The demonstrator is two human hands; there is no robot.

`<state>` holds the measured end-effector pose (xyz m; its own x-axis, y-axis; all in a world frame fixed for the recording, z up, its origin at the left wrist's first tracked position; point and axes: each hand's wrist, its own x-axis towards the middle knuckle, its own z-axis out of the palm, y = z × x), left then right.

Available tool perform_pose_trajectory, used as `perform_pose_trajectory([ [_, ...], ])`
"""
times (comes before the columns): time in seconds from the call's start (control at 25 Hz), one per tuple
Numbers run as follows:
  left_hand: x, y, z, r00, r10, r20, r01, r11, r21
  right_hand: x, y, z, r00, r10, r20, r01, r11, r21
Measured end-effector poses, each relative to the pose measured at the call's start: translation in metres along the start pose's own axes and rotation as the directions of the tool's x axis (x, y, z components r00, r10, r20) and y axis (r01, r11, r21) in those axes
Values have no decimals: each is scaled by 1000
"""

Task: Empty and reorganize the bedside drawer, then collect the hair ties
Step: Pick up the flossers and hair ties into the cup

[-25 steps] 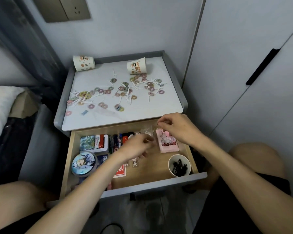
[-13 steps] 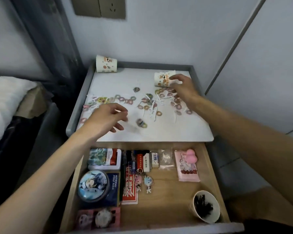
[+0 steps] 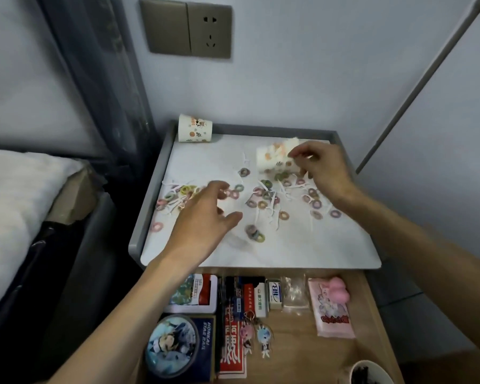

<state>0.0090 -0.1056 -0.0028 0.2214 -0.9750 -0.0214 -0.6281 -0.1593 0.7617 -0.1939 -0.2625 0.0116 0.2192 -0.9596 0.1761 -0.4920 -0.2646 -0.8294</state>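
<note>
Right hand (image 3: 323,170) pinches cup (image 3: 275,159) at its side (cup blurred). Left hand (image 3: 203,220) loose, fingers spread, holds nothing, over hair ties (image 3: 284,216) scattered across nightstand (image 3: 302,245). Ties look light, soft, springy: pinch singly or sweep toward cup. Drawer (image 3: 294,347) open below, contents in rows.

In the open drawer (image 3: 302,356), a dark blue box (image 3: 205,347) reads "HONKAI STAR RAIL" in white down its side. Right of it, a red-and-white pack (image 3: 232,353) shows large red Chinese characters, too blurred to read. The pink packet (image 3: 331,311) further right has red lettering, also illegible.
</note>
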Motion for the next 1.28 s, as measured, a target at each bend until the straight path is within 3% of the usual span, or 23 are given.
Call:
perform_pose_trajectory([
  [0.08, -10, 8, 4, 997, 69, -19, -68, 997, 46, -57, -20, 0, 971, -129, 202, 131, 991, 3],
  [0.16, -19, 19, 13, 994, 100, 49, -103, 992, 68, -103, -32, 3, 901, -213, 378, 213, 976, 43],
  [0.28, -25, 23, 26, 991, 58, 124, -69, 994, 85, -123, -30, 2, 863, -220, 454, 205, 975, 83],
  [0.32, -25, 22, 28, 992, 30, 123, -41, 995, 87, -117, -22, -2, 882, -197, 428, 197, 979, 46],
  [0.4, -23, 20, 27, 994, -14, 106, 7, 998, 67, -90, 10, -18, 947, -90, 309, 154, 970, -191],
  [0.48, -21, 19, 25, 995, -29, 92, 26, 999, 29, -58, 54, -40, 977, 88, 195, 17, 877, -480],
  [0.56, -18, 19, 26, 995, -24, 94, 23, 1000, 8, -38, 87, -55, 971, 193, 140, -74, 801, -594],
  [0.96, -10, 19, 33, 993, 2, 115, -1, 1000, -7, -25, 94, -40, 968, 28, 248, 130, 790, -599],
  [1.16, -10, 20, 35, 994, 3, 106, -2, 1000, -7, -23, 74, -50, 990, -62, 130, 132, 761, -635],
  [1.28, -11, 19, 35, 995, -5, 103, 5, 1000, -6, -28, 62, -51, 996, -76, 42, 86, 803, -589],
])
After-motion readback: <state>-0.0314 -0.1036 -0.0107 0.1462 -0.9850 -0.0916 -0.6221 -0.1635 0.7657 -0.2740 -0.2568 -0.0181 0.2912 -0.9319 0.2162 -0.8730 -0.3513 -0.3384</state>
